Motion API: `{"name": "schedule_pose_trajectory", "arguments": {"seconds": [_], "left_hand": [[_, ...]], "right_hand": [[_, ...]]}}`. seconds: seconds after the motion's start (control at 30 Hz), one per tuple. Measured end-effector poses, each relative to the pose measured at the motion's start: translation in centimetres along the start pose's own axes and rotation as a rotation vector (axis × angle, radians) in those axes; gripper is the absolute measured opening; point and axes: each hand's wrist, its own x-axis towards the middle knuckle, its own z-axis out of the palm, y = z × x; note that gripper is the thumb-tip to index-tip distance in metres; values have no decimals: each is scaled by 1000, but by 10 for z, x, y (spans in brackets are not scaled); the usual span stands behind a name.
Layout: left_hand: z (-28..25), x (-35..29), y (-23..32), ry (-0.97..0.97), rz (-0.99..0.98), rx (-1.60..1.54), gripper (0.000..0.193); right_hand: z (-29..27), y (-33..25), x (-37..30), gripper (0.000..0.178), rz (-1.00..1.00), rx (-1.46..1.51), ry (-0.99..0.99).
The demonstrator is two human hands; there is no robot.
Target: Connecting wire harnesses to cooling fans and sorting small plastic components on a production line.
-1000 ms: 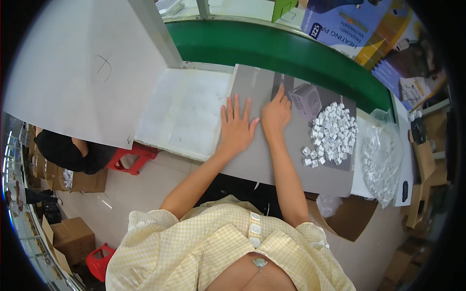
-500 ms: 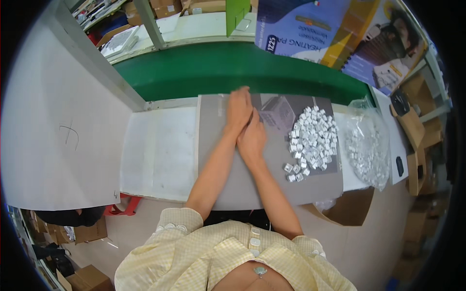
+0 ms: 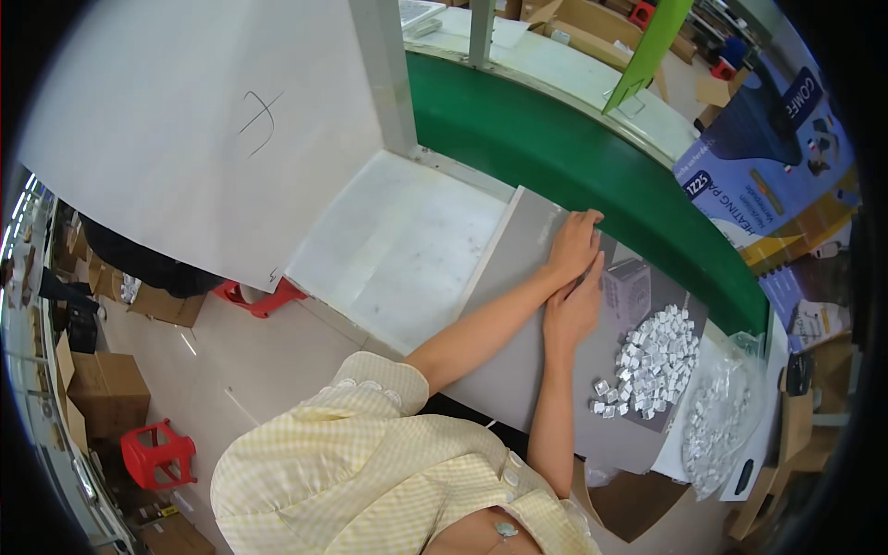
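A grey cardboard sheet point(image 3: 495, 319) lies on the white worktop under my hands. My left hand point(image 3: 575, 246) rests near the sheet's far edge, its fingers stretched toward the green strip. My right hand point(image 3: 573, 313) lies just below and against it, fingers extended. I see nothing held in either hand, though the gap between them is shadowed. To the right of my hands is a loose pile of small white-and-silver cube-shaped parts point(image 3: 659, 361). A clear plastic bag point(image 3: 721, 421) with more such parts lies beyond the pile.
A tall white panel point(image 3: 194, 120) stands at the left. Behind the worktop runs a green strip point(image 3: 518, 139). A printed purple carton point(image 3: 777, 176) stands at the far right. An open cardboard box point(image 3: 638, 504) sits below the worktop's edge, and a red stool point(image 3: 159, 455) stands on the floor.
My view has turned left, so the worktop and hands appear farther right and tilted. More floor and a red stool show. My hands stay together on the sheet; the pile looks unchanged.
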Motion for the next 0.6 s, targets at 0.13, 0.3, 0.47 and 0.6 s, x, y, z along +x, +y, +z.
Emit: {"name": "schedule_pose_trajectory", "arguments": {"seconds": [0.13, 0.3, 0.47, 0.6], "left_hand": [[3, 2, 0, 59, -3, -4, 26], [6, 0, -3, 63, 33, 12, 24], [2, 0, -4, 43, 40, 3, 23], [0, -3, 0, 47, 68, -26, 23]], "right_hand": [[-9, -10, 1, 66, 170, 5, -71], [-8, -4, 0, 70, 69, 47, -53], [-10, -8, -1, 70, 25, -17, -91], [-12, -6, -1, 69, -14, -109, -136]]}}
